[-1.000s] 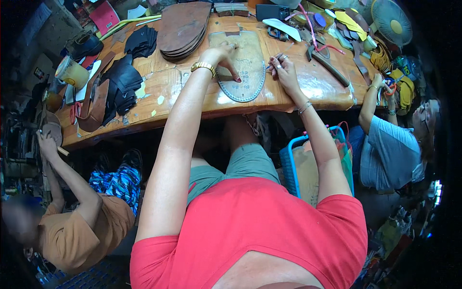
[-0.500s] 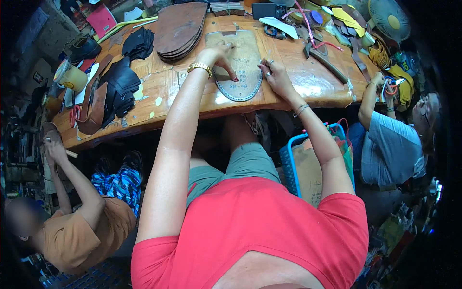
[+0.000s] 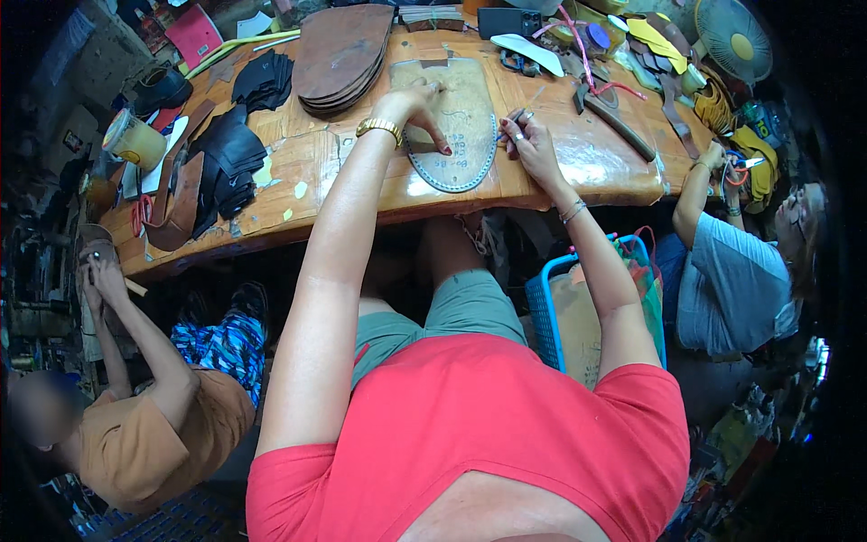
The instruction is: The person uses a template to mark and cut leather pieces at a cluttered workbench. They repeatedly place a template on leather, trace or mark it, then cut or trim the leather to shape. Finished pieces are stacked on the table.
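On the wooden table lies a tan, round-ended pattern piece (image 3: 467,99) with handwritten marks and a row of holes along its curved edge. My left hand (image 3: 415,113) rests on it with thumb and fingers spread, pressing down on its left part. Just off its right edge, my right hand (image 3: 536,152) is closed in a pinch on a slim pen-like tool (image 3: 517,116); most of the tool is hidden by the fingers. Up and left of the pattern sits a stack of brown leather pieces (image 3: 343,56).
A hammer (image 3: 618,126) lies to the right. Black leather pieces (image 3: 221,158), a tub (image 3: 135,143) and red-handled scissors (image 3: 142,215) are on the left. A blue basket (image 3: 542,312) stands below the table edge. Co-workers sit at left and right; a fan (image 3: 736,41) is far right.
My right hand has drawn slightly right and down, away from the pattern's edge, with the slim tool in it. My left hand stays in place on the pattern.
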Motion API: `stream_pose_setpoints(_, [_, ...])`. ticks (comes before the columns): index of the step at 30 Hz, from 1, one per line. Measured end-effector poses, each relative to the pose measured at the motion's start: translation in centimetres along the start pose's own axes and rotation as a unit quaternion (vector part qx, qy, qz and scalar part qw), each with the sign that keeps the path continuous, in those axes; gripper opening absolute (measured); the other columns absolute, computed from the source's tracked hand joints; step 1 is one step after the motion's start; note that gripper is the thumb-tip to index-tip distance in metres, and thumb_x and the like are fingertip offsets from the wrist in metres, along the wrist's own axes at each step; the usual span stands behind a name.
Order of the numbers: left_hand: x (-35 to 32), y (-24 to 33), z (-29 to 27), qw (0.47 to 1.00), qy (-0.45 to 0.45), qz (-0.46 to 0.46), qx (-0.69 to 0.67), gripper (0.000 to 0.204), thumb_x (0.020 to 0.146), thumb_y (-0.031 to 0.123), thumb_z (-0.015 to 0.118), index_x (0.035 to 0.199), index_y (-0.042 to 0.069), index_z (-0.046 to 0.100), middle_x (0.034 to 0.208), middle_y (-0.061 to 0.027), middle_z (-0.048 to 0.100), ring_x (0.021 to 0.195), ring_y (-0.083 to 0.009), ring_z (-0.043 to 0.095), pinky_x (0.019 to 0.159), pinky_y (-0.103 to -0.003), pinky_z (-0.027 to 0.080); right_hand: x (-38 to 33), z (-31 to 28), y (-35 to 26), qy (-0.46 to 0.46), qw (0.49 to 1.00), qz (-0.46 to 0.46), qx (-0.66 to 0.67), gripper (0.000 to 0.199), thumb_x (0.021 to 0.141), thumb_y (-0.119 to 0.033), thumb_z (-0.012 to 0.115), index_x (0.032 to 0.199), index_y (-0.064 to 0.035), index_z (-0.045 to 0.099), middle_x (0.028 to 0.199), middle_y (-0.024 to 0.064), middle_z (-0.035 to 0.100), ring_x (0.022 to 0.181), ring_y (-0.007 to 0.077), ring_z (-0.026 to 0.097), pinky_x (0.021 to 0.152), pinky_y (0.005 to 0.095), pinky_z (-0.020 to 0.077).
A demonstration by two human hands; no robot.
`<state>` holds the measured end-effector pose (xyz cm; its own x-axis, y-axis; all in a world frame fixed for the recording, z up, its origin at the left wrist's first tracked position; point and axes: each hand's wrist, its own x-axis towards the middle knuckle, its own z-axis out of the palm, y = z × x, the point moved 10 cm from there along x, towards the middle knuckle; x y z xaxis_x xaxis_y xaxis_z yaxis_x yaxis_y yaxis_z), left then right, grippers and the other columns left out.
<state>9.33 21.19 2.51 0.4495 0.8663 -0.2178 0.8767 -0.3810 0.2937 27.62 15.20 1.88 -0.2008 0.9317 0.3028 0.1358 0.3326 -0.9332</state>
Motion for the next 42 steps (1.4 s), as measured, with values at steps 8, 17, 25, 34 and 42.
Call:
stream_pose_setpoints(8, [-0.3, 0.3, -0.3, 1.0, -0.009, -0.012, 0.024, 0.136, 0.033, 0.061, 0.088, 0.146, 0.012, 0.029, 0.149, -0.0186, 0.031, 0.138, -0.0328, 0.03, 0.113, -0.038, 0.029, -0.1, -0.5, -0.5, 0.013, 0.999, -0.017, -0.039, 0.02, 0.098, -0.018, 0.053, 0.09, -0.0002, 0.059, 0.075, 0.0027, 0.06, 0.058, 0.0051, 0.053, 0.052, 0.0202, 0.0425])
stream_pose_setpoints(17, [0.0, 0.2, -0.1, 1.0, -0.007, -0.01, 0.023, 0.137, 0.034, 0.061, 0.087, 0.147, 0.01, 0.029, 0.149, -0.0204, 0.03, 0.139, -0.0324, 0.029, 0.114, -0.037, 0.028, -0.2, -0.6, 0.2, 0.011, 0.999, 0.039, -0.005, 0.015, 0.094, -0.012, 0.056, 0.091, 0.0015, 0.06, 0.074, 0.0097, 0.061, 0.066, 0.0176, 0.06, 0.061, 0.0318, 0.047])
stream_pose_setpoints(25, [0.6, -0.4, 0.1, 1.0, 0.01, 0.001, 0.023, 0.134, 0.034, 0.059, 0.089, 0.146, 0.012, 0.031, 0.15, -0.0191, 0.029, 0.139, -0.0321, 0.028, 0.114, -0.038, 0.027, -0.7, 0.7, -2.4, 0.002, 0.987, -0.08, -0.139, 0.018, 0.095, -0.015, 0.055, 0.089, 0.0016, 0.06, 0.073, 0.0088, 0.062, 0.065, 0.0158, 0.059, 0.059, 0.0297, 0.0457])
stream_pose_setpoints(34, [0.1, 0.1, -0.2, 1.0, 0.009, 0.007, 0.028, 0.133, 0.034, 0.06, 0.087, 0.145, 0.012, 0.032, 0.15, -0.0188, 0.029, 0.139, -0.0316, 0.028, 0.114, -0.038, 0.027, -1.1, 0.8, -2.0, -0.019, 0.992, -0.041, -0.115, 0.019, 0.096, -0.015, 0.055, 0.091, 0.0029, 0.06, 0.07, 0.0052, 0.06, 0.063, 0.0106, 0.056, 0.058, 0.0284, 0.0453])
stream_pose_setpoints(42, [0.0, 0.1, -0.3, 0.999, 0.041, -0.002, 0.029, 0.132, 0.031, 0.054, 0.091, 0.142, 0.007, 0.037, 0.143, -0.016, 0.039, 0.13, -0.0324, 0.042, 0.106, -0.039, 0.039, -1.6, 1.6, -2.2, -0.035, 0.977, -0.058, -0.201, 0.02, 0.095, -0.018, 0.056, 0.092, 0.0012, 0.06, 0.071, 0.0072, 0.062, 0.064, 0.0131, 0.058, 0.061, 0.0296, 0.0463])
